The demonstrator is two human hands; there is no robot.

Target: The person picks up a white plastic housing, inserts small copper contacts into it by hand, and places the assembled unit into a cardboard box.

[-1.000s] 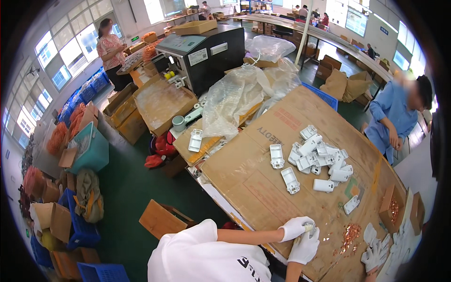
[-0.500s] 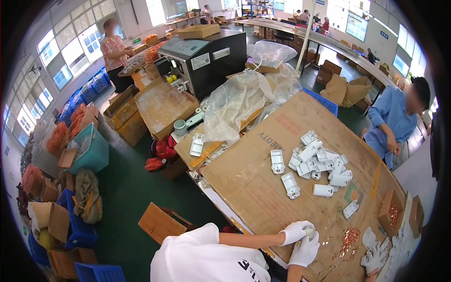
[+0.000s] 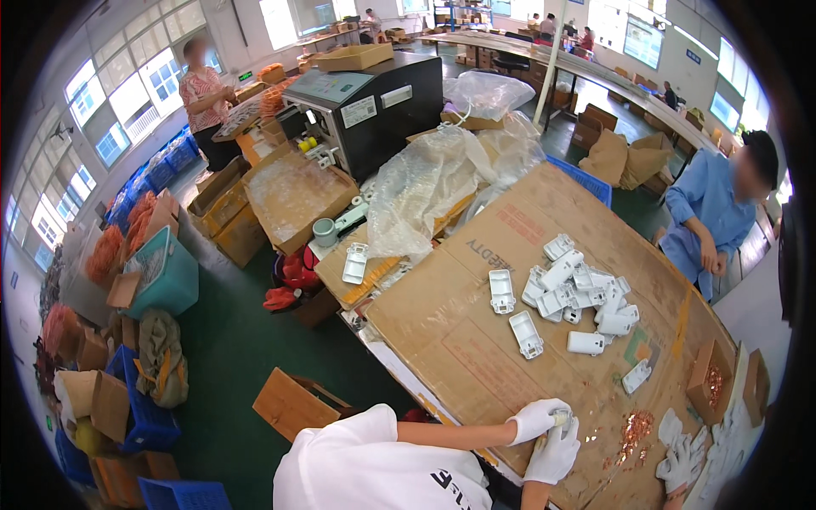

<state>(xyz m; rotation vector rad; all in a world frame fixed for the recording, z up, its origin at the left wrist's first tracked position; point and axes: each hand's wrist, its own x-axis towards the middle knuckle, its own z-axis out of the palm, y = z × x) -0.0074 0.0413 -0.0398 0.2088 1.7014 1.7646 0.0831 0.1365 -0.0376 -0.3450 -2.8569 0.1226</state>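
Note:
My left hand [image 3: 535, 422], in a white glove, and my right hand [image 3: 552, 456], also gloved, meet at the cardboard-covered table's near edge. Their fingers are closed together around a small pale piece [image 3: 560, 417], mostly hidden by the gloves, so its kind cannot be made out. Beyond them lies a heap of white plastic housings [image 3: 586, 293], with a few open shells [image 3: 526, 335] beside it. A single housing [image 3: 636, 376] rests nearer my hands. To their right, small copper-coloured metal parts [image 3: 634, 432] are scattered on the cardboard [image 3: 442, 340].
Another gloved hand [image 3: 680, 463] rests at the lower right, near a small carton [image 3: 711, 382] of copper-coloured parts. A person in blue [image 3: 718, 212] sits beyond the table's right edge. Bubble wrap [image 3: 425, 187] and a black machine [image 3: 374, 106] stand at the back left.
My two hands stay together in almost the same place. The person standing at the far left has shifted their hands slightly. The heap of housings looks the same.

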